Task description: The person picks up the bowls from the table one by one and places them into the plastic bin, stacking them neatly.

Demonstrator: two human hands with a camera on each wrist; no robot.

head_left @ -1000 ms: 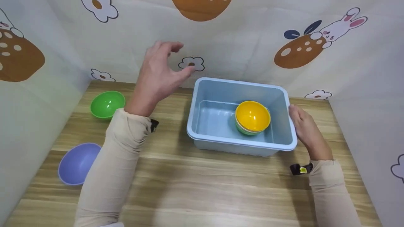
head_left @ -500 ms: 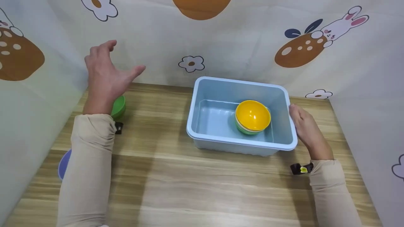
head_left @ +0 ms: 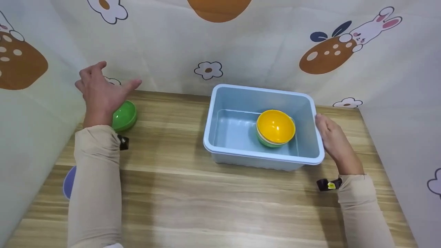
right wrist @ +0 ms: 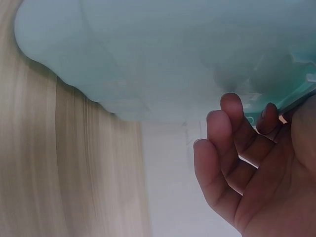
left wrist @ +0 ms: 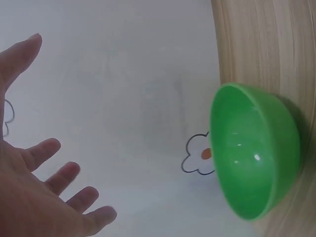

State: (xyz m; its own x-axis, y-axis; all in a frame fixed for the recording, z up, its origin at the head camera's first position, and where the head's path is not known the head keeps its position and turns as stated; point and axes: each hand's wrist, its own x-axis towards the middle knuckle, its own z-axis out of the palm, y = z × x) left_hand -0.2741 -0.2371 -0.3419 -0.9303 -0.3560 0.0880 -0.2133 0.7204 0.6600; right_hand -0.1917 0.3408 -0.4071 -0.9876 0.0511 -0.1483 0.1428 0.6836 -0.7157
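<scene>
My left hand [head_left: 103, 94] is held with thumb and fingers spread, in the air over the green bowl [head_left: 124, 116]. In the left wrist view the green bowl [left wrist: 252, 153] stands apart from the fingers, its mouth facing them. At the right, my right hand [head_left: 336, 144] holds the rim of a light blue plastic tub [head_left: 263, 156]. The right wrist view shows its curled fingers [right wrist: 219, 158] by the tub's outer wall [right wrist: 138, 59]. Inside the tub sits a stack of bowls, a yellow bowl [head_left: 275, 125] on top. A purple bowl [head_left: 69, 182] is mostly hidden behind the left sleeve.
Everything stands on a wood-grain table [head_left: 206, 203]. Pale fabric walls [head_left: 165, 44] with printed flowers and rabbits close it in at the back and both sides. The tub stands right of centre near the back wall.
My left hand has moved left from beside the tub, then lower, to over the green bowl. Its sleeve now covers most of the purple bowl. My right hand and the tub have stayed put.
</scene>
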